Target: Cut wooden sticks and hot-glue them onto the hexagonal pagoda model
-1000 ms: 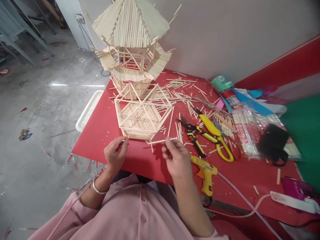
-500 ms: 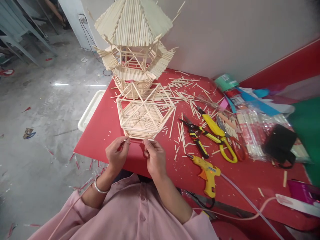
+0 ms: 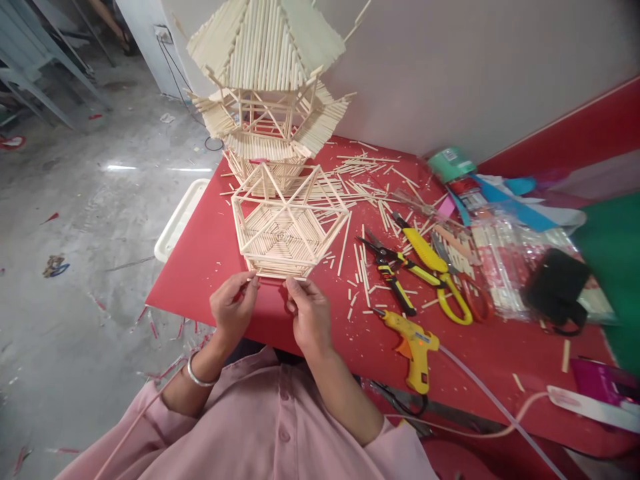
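Note:
A six-sided frame of thin wooden sticks stands on the red table before me, with a patterned stick floor inside it. At its near lower edge, my left hand is closed in a pinch on a thin wooden stick, whose pale end shows by the fingertips. My right hand pinches at the right part of the same low edge, thumb and finger around a stick there. The fingers partly hide whether both hold one stick. Behind the frame rises a tiered stick pagoda.
Loose sticks lie scattered right of the models. Further right are pruning shears, a yellow utility knife, scissors and a yellow glue gun. Bagged sticks and a black case lie beyond. Glue-gun cord trails rightward.

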Tool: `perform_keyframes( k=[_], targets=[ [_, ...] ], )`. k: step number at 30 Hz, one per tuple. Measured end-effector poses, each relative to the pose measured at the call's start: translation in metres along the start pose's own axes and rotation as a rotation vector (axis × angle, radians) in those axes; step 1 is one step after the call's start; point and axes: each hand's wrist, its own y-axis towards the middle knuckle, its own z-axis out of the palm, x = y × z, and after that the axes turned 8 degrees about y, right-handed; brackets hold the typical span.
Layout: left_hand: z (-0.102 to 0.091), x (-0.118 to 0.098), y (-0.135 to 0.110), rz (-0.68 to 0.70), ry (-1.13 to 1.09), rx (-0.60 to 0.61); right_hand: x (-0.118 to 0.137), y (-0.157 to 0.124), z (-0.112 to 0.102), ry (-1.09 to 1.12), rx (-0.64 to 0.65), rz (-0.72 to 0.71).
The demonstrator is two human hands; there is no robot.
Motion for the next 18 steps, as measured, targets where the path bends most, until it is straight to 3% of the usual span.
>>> perform_keyframes(
  k=[18],
  targets=[
    [-0.0005, -0.0003, 0.0, -0.013, 0.029, 0.002, -0.003, -0.0006, -0.0031, -0.039, 0.03, -0.027]
  ],
)
